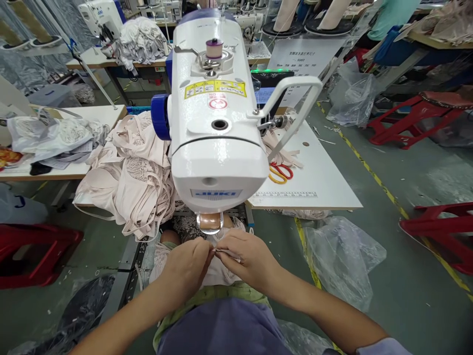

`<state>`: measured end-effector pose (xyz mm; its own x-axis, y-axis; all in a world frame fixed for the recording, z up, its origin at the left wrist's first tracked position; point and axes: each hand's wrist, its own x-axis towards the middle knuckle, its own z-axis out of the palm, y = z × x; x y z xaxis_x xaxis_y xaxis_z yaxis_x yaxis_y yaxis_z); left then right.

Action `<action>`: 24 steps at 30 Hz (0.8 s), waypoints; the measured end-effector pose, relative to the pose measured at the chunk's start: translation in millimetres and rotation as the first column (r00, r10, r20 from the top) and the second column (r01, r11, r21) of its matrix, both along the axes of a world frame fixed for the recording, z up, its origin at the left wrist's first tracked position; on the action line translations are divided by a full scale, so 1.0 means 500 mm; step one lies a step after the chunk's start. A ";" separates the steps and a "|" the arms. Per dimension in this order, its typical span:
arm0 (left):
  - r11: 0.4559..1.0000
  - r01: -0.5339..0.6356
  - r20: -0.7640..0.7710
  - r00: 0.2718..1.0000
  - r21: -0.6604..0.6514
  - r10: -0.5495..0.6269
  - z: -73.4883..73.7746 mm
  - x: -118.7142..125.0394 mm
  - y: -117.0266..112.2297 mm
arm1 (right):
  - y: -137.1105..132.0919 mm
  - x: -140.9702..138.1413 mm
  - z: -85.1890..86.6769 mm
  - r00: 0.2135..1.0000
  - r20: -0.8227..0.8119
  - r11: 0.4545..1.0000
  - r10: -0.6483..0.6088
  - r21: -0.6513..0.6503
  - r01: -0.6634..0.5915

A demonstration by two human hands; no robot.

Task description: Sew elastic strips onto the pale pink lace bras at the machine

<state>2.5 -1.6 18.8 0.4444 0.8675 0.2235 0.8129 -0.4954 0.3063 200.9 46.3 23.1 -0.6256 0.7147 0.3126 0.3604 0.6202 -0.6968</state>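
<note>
My left hand and my right hand meet just in front of the sewing machine, fingertips pinched together. Between them is a thin edge or strap of a beige bra, whose cloth lies over my lap below. My fingers hide most of the gripped part. The machine's rounded metal end is right above my fingertips, with no visible contact. A heap of beige lace bras hangs over the table to the left of the machine.
Red-and-yellow-handled scissors and beige scraps lie on the white tabletop at right, beside a printed ruler strip. A wire guard juts from the machine. Red stools and clear plastic bags are on the floor.
</note>
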 end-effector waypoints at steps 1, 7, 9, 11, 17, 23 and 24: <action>1.000 -0.022 0.022 1.000 0.000 0.022 0.001 0.001 0.003 | 0.009 -0.003 0.007 1.000 0.003 1.000 0.003 0.006 -0.003; 0.956 -0.095 0.014 0.995 0.279 0.095 -0.004 -0.028 0.043 | 0.098 -0.030 0.077 0.974 0.225 0.968 0.035 -0.249 0.023; 0.914 0.049 -0.097 0.995 0.402 -0.011 -0.016 -0.050 0.055 | 0.116 -0.035 0.091 0.956 0.290 0.968 0.034 -0.248 0.041; 0.884 0.158 -0.202 0.977 0.440 -0.074 -0.029 -0.071 0.063 | 0.124 -0.037 0.094 0.942 0.332 0.974 0.037 -0.222 0.040; 0.906 0.203 -0.350 0.934 0.372 -0.066 -0.030 -0.076 0.066 | 0.113 -0.026 0.056 0.954 0.300 0.997 -0.015 -0.066 0.036; 0.980 0.058 -0.367 0.930 0.192 0.017 -0.009 -0.051 0.059 | 0.050 -0.020 -0.032 0.943 0.051 0.885 -0.328 0.367 0.288; 0.981 0.076 -0.364 0.931 0.179 -0.006 -0.008 -0.057 0.063 | 0.042 -0.023 -0.040 0.937 0.031 0.874 -0.347 0.374 0.312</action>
<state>-25.9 30.0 14.6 0.5596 0.8048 0.1977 0.8284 -0.5502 -0.1051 189.6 67.2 2.9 -0.4127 0.7351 0.5378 0.6402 0.6541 -0.4029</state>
